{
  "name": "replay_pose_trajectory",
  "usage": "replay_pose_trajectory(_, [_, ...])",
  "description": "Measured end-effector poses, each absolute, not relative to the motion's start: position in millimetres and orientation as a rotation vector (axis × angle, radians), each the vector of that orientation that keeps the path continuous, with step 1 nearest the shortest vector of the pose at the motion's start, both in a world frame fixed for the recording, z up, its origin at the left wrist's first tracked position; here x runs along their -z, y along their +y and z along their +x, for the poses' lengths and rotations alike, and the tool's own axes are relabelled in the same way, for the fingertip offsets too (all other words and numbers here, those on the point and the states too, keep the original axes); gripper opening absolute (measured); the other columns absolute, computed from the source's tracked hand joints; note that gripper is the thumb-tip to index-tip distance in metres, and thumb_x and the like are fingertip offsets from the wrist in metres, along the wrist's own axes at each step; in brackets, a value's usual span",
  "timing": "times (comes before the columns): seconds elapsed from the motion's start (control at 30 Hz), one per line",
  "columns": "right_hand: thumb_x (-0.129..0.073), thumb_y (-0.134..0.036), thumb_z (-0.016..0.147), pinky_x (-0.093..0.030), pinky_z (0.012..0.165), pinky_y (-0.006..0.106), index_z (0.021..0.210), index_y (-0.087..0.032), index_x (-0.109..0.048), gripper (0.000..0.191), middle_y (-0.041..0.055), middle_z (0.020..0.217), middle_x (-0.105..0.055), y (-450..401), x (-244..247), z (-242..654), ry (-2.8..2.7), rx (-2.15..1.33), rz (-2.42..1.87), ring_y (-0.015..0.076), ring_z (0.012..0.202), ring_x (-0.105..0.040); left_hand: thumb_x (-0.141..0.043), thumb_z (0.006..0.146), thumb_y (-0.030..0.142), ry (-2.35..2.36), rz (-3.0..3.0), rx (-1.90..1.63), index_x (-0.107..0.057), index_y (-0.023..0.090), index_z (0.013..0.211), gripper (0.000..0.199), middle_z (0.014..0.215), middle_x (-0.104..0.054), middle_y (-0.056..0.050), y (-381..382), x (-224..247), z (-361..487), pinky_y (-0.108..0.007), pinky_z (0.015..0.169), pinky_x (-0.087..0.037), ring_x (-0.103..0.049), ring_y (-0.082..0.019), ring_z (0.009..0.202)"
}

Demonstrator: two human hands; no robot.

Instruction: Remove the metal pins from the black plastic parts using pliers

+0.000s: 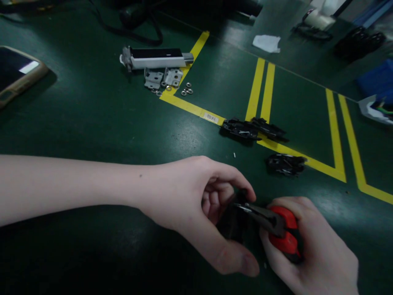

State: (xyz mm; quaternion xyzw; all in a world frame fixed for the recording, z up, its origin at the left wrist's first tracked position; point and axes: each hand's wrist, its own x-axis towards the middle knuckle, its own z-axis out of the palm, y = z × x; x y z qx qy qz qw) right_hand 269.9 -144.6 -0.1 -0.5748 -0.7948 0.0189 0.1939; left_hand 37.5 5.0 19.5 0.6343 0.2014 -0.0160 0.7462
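My left hand (196, 205) curls around a dark part (231, 223), with the thumb below it and the index finger above. Much of that part is hidden by the fingers and shadow. At the lower right my right hand (313, 250) is closed round red-handled pliers (284, 231). The pliers' metal jaws point left and reach the upper side of the dark part between my left thumb and index finger. Whether the jaws grip it, I cannot tell.
Black plastic parts (241, 129) lie beyond my hands, another black part (285, 164) to their right. Farther back are a white-and-black device (158, 58), metal brackets (153, 78) and several small rings (187, 89). A phone (18, 73) lies at the left. Yellow tape (190, 107) marks the green surface.
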Motion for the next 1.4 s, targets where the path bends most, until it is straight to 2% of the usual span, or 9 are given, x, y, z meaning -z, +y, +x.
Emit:
replay_pose_trajectory(0.2, [-0.055, -0.02, 0.09, -0.048, 0.057, 0.031, 0.108, -0.02, -0.053, 0.018, 0.006, 0.09, -0.058, -145.0, 1.3, 276.7, -2.269, -0.091, -1.642, 0.0191, 0.075, -0.061, -0.084, 0.064, 0.018, 0.387, 1.327, 0.093, -0.069, 0.024, 0.119, 0.057, 0.092, -0.066, 0.002, 12.6, -18.2, 36.3, -0.026, 0.071, -0.053, -0.062, -0.014, 0.077])
replay_pose_trajectory(0.37, [-0.055, -0.019, 0.09, -0.048, 0.06, 0.031, 0.109, -0.02, -0.053, 0.019, 0.0058, 0.091, -0.058, -144.8, 1.9, 277.8, -2.277, -0.077, -1.63, 0.0186, 0.075, -0.06, -0.092, 0.059, 0.021, 0.341, 1.249, 0.158, -0.066, 0.025, 0.122, 0.068, 0.092, -0.063, 0.003, 16.7, -16.4, 35.7, -0.025, 0.068, -0.051, -0.06, -0.015, 0.079])
replay_pose_trajectory(0.67, [-0.054, -0.02, 0.09, -0.049, 0.058, 0.031, 0.111, -0.019, -0.052, 0.022, 0.0064, 0.091, -0.059, -145.9, 2.7, 276.5, -2.299, -0.005, -1.635, 0.0197, 0.075, -0.062, -0.094, 0.054, 0.022, 0.365, 1.247, 0.103, -0.068, 0.025, 0.116, 0.068, 0.092, -0.064, 0.002, 13.6, -12.8, 38.9, -0.024, 0.067, -0.051, -0.061, -0.016, 0.08])
replay_pose_trajectory(0.83, [-0.056, -0.02, 0.089, -0.049, 0.056, 0.031, 0.113, -0.02, -0.053, 0.025, 0.0061, 0.09, -0.06, -146.1, 2.4, 274.0, -2.296, -0.028, -1.609, 0.0195, 0.072, -0.062, -0.089, 0.058, 0.019, 0.412, 1.264, -0.089, -0.072, 0.024, 0.107, 0.052, 0.084, -0.068, 0.003, 1.4, -3.0, 37.3, -0.021, 0.059, -0.048, -0.06, -0.013, 0.07])
replay_pose_trajectory(1.03, [-0.058, -0.022, 0.09, -0.049, 0.054, 0.033, 0.11, -0.023, -0.055, 0.02, 0.0054, 0.088, -0.062, -146.3, 0.9, 272.0, -2.228, -0.093, -1.64, 0.0203, 0.07, -0.064, -0.091, 0.058, 0.019, 0.416, 1.289, -0.165, -0.07, 0.025, 0.109, 0.055, 0.083, -0.068, 0.004, -3.3, -1.2, 36.7, -0.021, 0.059, -0.047, -0.06, -0.013, 0.069])
replay_pose_trajectory(1.2, [-0.063, -0.027, 0.091, -0.051, 0.06, 0.039, 0.119, -0.024, -0.056, 0.029, 0.0075, 0.095, -0.063, -149.5, 0.8, 276.4, -2.127, -0.089, -1.696, 0.0238, 0.076, -0.065, -0.088, 0.064, 0.014, 0.431, 1.348, -0.022, -0.066, 0.022, 0.115, 0.056, 0.091, -0.068, 0.002, 8.4, -16.3, 37.5, -0.025, 0.071, -0.053, -0.061, -0.014, 0.077])
replay_pose_trajectory(1.4, [-0.073, -0.026, 0.087, -0.055, 0.077, 0.046, 0.121, -0.023, -0.058, 0.037, 0.0092, 0.105, -0.066, -148.7, 3.8, 281.8, -1.958, -0.018, -1.644, 0.0288, 0.096, -0.067, -0.086, 0.066, 0.014, 0.402, 1.353, 0.016, -0.063, 0.024, 0.121, 0.061, 0.097, -0.068, 0.001, 12.8, -17.8, 35.3, -0.026, 0.074, -0.054, -0.063, -0.015, 0.081])
